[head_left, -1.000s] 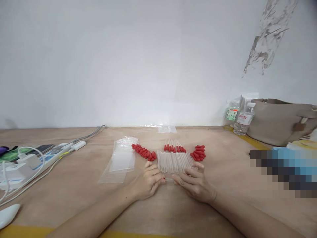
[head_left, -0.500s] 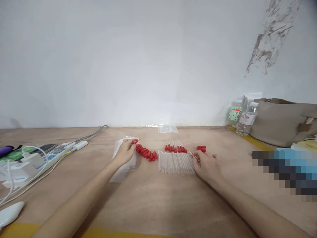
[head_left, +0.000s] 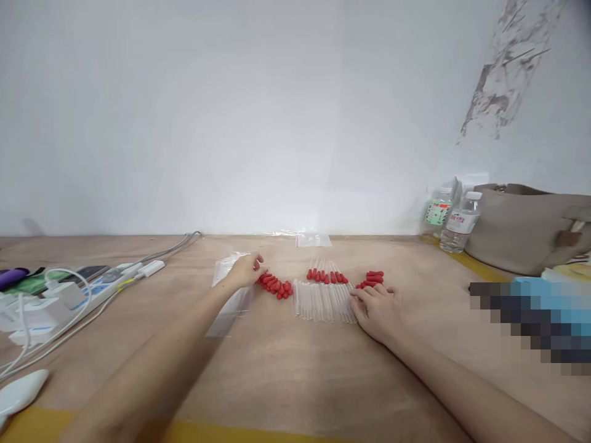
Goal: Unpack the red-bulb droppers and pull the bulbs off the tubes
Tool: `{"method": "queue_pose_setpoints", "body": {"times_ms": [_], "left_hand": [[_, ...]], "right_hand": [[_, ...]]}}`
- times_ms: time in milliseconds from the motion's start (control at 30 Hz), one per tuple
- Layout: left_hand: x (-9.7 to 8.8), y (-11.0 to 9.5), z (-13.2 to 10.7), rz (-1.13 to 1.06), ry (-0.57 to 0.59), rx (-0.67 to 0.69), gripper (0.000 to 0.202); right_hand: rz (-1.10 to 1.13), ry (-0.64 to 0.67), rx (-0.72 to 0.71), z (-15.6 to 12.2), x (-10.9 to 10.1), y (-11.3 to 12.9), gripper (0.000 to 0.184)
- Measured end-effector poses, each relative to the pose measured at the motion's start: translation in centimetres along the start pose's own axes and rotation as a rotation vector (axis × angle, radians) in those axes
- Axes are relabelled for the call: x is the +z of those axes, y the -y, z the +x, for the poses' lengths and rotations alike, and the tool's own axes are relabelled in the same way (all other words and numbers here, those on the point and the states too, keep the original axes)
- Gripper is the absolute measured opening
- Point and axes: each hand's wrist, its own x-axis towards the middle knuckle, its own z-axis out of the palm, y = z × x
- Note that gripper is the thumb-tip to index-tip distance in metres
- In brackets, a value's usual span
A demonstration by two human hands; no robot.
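My left hand (head_left: pixel 247 269) rests at the left end of a curved row of red rubber bulbs (head_left: pixel 278 289), its thumb and finger closed on the endmost bulb. My right hand (head_left: pixel 378 307) is at the right end of a row of thin clear dropper tubes (head_left: pixel 323 303), fingertips pinched on the outermost tube. Beyond that row lie several tubes with red bulbs on them (head_left: pixel 327 277), tips pointing toward the wall. A few more loose red bulbs (head_left: pixel 375 277) lie just past my right fingers, partly covered by them.
Clear plastic bags (head_left: pixel 231 311) lie under my left wrist, and a small bag (head_left: pixel 314 239) is by the wall. A power strip (head_left: pixel 99 288) with chargers and cables runs along the left. Two bottles (head_left: pixel 460 223) and a grey-beige bag (head_left: pixel 521 224) stand at the back right.
My left hand has shifted slightly right, onto the row's end. My right hand has moved a little left and down onto the tubes, uncovering more red bulbs behind it.
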Motion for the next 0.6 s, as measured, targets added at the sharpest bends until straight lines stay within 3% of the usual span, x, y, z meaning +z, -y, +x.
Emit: {"method": "queue_pose_setpoints", "body": {"times_ms": [133, 267, 400, 600], "left_hand": [[0.0, 0.0, 0.2, 0.018, -0.025, -0.022, 0.024], [-0.1, -1.3, 0.7, 0.039, -0.063, 0.005, 0.021], [1.1, -4.4, 1.3, 0.069, -0.046, 0.052, 0.019], [4.5, -9.3, 1.9, 0.091, 0.027, 0.062, 0.028]], "right_hand": [[0.007, -0.043, -0.009, 0.0, 0.2, -0.1, 0.024], [0.018, -0.057, 0.004, 0.1, 0.4, -0.2, 0.028], [0.044, -0.054, 0.056, 0.2, 0.4, -0.4, 0.030], [0.093, -0.062, 0.173, 0.5, 0.2, -1.0, 0.029]]}}
